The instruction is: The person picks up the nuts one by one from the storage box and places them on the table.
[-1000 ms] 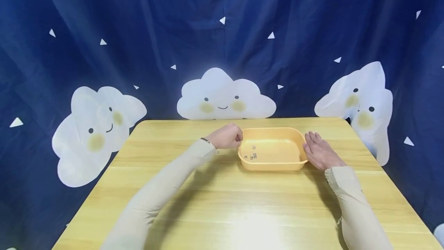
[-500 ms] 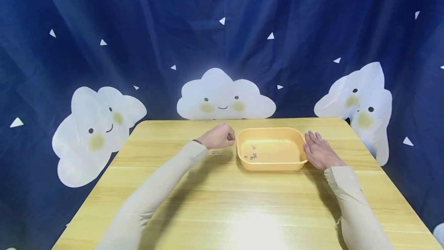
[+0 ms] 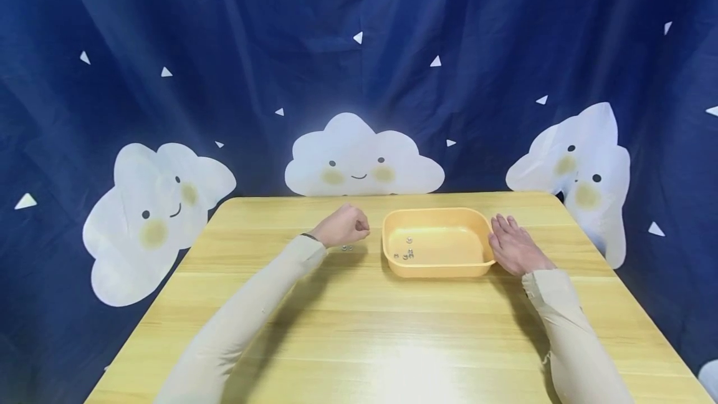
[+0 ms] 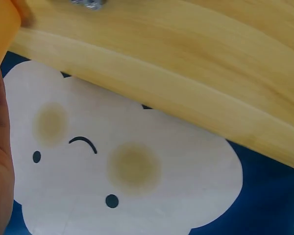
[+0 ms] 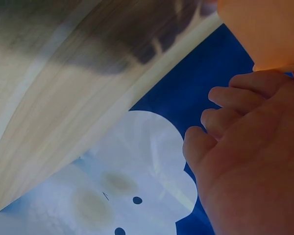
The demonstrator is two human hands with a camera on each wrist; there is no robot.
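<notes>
Yellow tray point(image 3: 449, 244): left hand point(image 3: 339, 226) now farther away.

Your left sleeve point(image 3: 252, 312) is long, plain and off-white, with a thin dark band point(image 3: 311, 237) at the wrist behind your left hand point(image 3: 340, 227). Your right sleeve point(image 3: 574, 341) matches it (a small wisp shows at its inner edge), its cuff point(image 3: 550, 287) behind your right hand point(image 3: 518, 248).

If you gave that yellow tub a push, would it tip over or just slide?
The yellow tub would probably slide rather than tip, being low and wide on a flat table. It looks thin-walled, so it is likely light. The small shiny pieces inside might shift, since they seem to lie loose.
</notes>
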